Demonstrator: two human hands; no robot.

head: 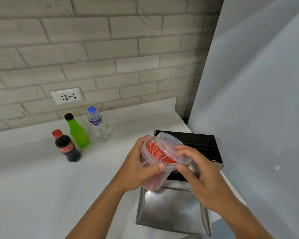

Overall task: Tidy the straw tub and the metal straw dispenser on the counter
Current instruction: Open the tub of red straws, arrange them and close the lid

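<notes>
My left hand point(138, 166) grips a clear plastic straw tub point(154, 176) filled with red straws point(158, 151), held tilted above the counter. My right hand point(195, 171) pinches the tub's clear round lid point(171, 145), which sits tilted over the tub's mouth and is lifted on the left side. Under and behind both hands stands the metal straw dispenser point(173, 211), with a shiny steel front flap and an open dark top point(202, 144).
Three bottles stand at the back left of the white counter point(41, 178): a cola bottle point(66, 147), a green bottle point(77, 131) and a water bottle point(98, 125). A wall socket point(67, 95) sits in the brick wall. A grey panel point(257, 100) rises on the right.
</notes>
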